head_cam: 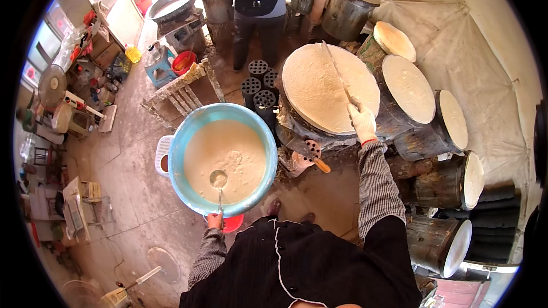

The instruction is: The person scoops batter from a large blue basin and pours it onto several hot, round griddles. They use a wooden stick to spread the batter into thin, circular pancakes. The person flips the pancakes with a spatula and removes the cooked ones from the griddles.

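Observation:
My left hand (214,221) grips the handle of a metal ladle (218,178) at the near rim of a large blue plastic basin (180,184). The ladle's bowl lies at the surface of pale, thick batter (227,149) that fills much of the basin. On my right hand (363,123) is a white knit glove with a red cuff. It holds a long, thin spreading blade (336,66), which lies across a round griddle of pale batter (317,90). The batter layer covers the griddle nearly to its edge.
Several drum stoves (421,137) with round tops curve along the right wall. Black honeycomb coal briquettes (264,99) stand between basin and griddle. An orange-handled scraper (322,165) lies on a pinkish briquette. Ahead stands another person (259,13). A slatted rack (184,94) is beyond the basin.

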Motion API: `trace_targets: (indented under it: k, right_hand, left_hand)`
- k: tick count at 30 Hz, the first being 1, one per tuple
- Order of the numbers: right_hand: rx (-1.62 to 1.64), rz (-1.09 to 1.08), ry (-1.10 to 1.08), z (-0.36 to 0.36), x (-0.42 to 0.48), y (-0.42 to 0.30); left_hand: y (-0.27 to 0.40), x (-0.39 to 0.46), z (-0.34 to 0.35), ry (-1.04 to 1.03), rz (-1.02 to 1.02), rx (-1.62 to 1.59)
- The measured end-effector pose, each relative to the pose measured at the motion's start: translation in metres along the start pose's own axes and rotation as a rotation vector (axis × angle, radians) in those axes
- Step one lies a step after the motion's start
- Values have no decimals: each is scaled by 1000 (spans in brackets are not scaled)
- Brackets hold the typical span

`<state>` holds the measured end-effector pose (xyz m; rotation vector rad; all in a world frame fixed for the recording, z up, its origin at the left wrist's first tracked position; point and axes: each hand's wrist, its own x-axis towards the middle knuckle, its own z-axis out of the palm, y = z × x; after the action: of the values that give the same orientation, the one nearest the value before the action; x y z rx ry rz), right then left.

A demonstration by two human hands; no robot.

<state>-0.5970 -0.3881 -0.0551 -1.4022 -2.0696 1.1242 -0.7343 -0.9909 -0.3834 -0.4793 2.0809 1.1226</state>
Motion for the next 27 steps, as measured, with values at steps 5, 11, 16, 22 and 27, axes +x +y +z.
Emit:
trace_targets:
  k: [5,11,16,22,27]
  right_hand:
    - [-215,35,-109,7,14,-8]
    - [-449,-133,-126,-16,-27,-21]
    - [-677,-313,60,-37,-27,6]
    - [-679,-355,82,5,-40,-9]
    - [-768,-265,-15,33,-21,-26]
  left_hand:
    - [-6,1,-2,15,25,-12]
    - [-18,8,3,35,31,-50]
    - [0,0,7,15,-4,-85]
    - [1,-1,4,8,4,-96]
    - [-3,3,3,11,10,-79]
